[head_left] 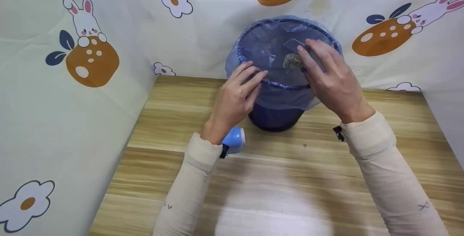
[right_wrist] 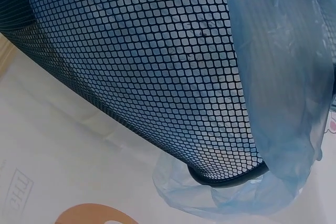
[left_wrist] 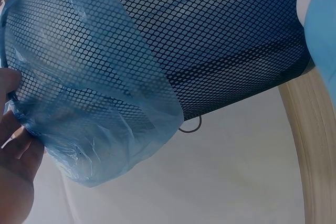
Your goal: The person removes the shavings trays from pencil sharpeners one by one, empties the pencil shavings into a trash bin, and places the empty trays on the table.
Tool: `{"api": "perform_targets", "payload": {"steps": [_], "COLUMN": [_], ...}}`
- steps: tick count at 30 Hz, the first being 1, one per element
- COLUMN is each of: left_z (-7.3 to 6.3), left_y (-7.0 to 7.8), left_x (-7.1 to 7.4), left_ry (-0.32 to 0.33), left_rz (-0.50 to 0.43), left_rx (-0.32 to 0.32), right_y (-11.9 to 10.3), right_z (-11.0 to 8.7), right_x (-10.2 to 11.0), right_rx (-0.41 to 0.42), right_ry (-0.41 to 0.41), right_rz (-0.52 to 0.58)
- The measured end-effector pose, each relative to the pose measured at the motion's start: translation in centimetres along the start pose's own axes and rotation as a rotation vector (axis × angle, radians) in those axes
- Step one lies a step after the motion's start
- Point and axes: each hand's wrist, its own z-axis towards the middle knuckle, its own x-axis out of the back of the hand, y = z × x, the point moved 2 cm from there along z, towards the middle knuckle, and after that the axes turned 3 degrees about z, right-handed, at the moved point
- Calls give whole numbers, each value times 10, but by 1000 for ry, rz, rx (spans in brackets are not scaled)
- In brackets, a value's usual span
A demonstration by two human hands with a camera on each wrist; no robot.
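A dark blue mesh trash bin (head_left: 277, 118), lined with a translucent blue trash bag (head_left: 286, 98), stands against the back wall. My left hand (head_left: 237, 92) holds the near left of its rim, fingers over the edge; the left wrist view shows them against the bag (left_wrist: 105, 150). Over the right side of the opening, my right hand (head_left: 333, 80) holds a clear, thin-edged piece (head_left: 293, 44), probably a plastic container. A greenish-brown dry clump (head_left: 292, 61) shows just below it; I cannot tell whether it lies inside. The right wrist view shows only mesh (right_wrist: 157, 66) and bag.
A light blue cup (head_left: 235, 140) with a pale rim lies on its side by my left wrist, partly hidden. The wood-grain tabletop (head_left: 290, 178) meets patterned cloth walls (head_left: 203, 40) at the back and sides.
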Motion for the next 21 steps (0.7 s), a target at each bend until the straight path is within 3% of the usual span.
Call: {"api": "perform_targets", "payload": {"steps": [14, 21], "left_z": [0, 0], "left_y": [0, 0], "left_x": [0, 0], "left_ry": [-3, -3], "left_rz": [-6, -7], "left_rx": [10, 9], "right_y": [1, 1], "right_z": [-1, 0], "right_x": [0, 0], "right_rx": [-33, -6], "right_ry": [11, 8], "right_rz": [27, 24]}}
